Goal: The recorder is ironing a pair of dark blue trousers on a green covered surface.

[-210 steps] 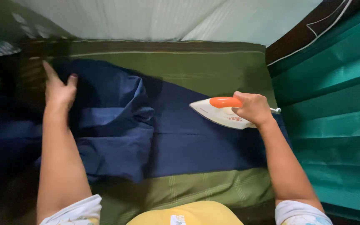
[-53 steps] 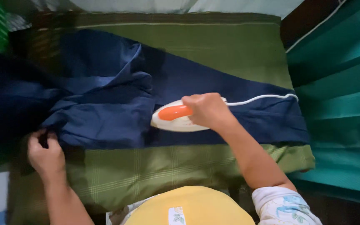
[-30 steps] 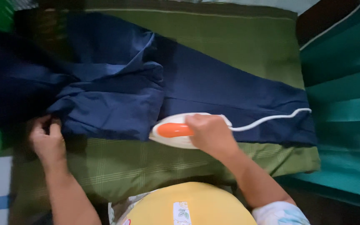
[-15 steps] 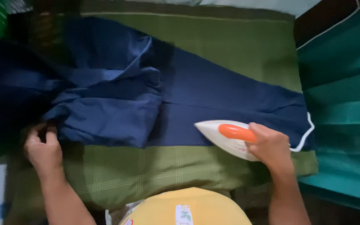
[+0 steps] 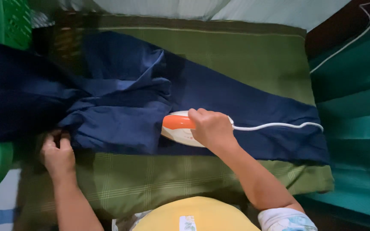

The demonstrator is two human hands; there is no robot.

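Two hands share the work on this dark navy cotton garment (image 5: pixel 219 98), which lies spread across the olive-green checked cloth pad (image 5: pixel 159 179) so that its long flat part runs out to the right and its bunched, folded part sits toward the left. My right hand (image 5: pixel 213 128) is closed in a full grip around the orange handle of the white electric iron (image 5: pixel 180 130), whose soleplate lies flat on the navy fabric near the middle of the pad, its pointed nose aimed left at the edge of the folds. Its thin white cord (image 5: pixel 279 125) trails off to the right over the smooth stretch, lying clear behind the iron. My left hand (image 5: pixel 58 154) sits at the near left edge of the garment, fingers curled in and pinching the dark hem, which holds the cloth taut against the pull of the iron. Both hands are therefore shut, one on the iron, one on the fabric, well apart from each other. Beyond the pad a green plastic basket (image 5: pixel 5 21) stands at the far left, and a teal slatted wall (image 5: pixel 356 111) runs along the right.
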